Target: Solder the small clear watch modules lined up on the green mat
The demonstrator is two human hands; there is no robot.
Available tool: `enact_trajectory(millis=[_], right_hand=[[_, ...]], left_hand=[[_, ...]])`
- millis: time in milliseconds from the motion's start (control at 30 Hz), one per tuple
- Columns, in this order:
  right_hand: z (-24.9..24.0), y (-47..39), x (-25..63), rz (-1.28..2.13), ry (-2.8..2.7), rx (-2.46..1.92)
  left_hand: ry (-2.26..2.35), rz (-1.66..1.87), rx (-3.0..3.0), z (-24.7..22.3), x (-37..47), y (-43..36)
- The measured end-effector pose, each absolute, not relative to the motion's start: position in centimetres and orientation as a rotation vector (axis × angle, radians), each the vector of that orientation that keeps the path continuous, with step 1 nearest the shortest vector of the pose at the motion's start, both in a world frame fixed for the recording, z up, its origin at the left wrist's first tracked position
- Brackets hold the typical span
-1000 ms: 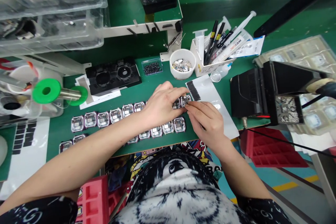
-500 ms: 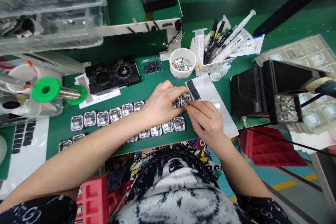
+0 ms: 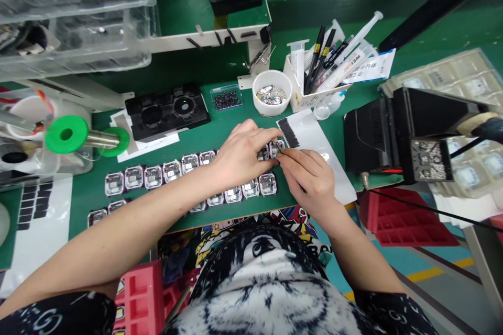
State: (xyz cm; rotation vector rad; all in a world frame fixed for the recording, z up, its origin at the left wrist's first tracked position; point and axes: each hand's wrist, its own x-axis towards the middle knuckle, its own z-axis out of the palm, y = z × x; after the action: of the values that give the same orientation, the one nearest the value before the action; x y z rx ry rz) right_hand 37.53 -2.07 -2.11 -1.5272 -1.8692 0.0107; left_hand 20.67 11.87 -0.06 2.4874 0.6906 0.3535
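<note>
Green worktop point(image 3: 212, 133) seen from above; landmark = white bowl point(image 3: 271, 111) of small metal parts, near its back edge. Blk machine point(image 3: 367, 138), well R of bowl. White sheet point(image 3: 334, 167), nearer wearer than bowl & to its R. Blk tray w/ round recesses point(image 3: 168, 115), L of bowl. Two rows of sq. electronic modules point(image 3: 153, 177), nearer wearer than bowl, running off to its L. L hand point(image 3: 243, 152), just on wearer's side of bowl: thumb & forefinger apart, spanning upper row's R end; can't tell if gripping. R hand point(image 3: 310, 180), nearer wearer & R of bowl: fingertips drawn close at end module point(image 3: 276, 144); can't tell what's between. That module: wearer's side of bowl, approx. in line w/ it. Clear box of tiny blk bits point(image 3: 227, 98), L of bowl. Thin blk strips point(image 3: 288, 133) on sheet, just R of bowl, wearer's side.
</note>
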Motion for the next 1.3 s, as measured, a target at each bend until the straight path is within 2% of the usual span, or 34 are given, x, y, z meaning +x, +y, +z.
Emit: enact_trajectory(millis=[567, 933, 1300], right_hand=[[-1.3, -2.1, 37.5, 0.136, -1.562, -1.569], [-0.5, -2.8, 36.0, 0.299, -1.598, -1.488], [-1.7, -1.3, 34.1, 0.286, -1.665, -1.462]], left_hand=[[0.69, 0.321, 2.494, 0.1, 20.5, 11.8], [0.64, 0.393, 2.533, 2.0, 17.8, 12.5], [0.717, 0.303, 2.501, 0.7, 16.4, 12.7]])
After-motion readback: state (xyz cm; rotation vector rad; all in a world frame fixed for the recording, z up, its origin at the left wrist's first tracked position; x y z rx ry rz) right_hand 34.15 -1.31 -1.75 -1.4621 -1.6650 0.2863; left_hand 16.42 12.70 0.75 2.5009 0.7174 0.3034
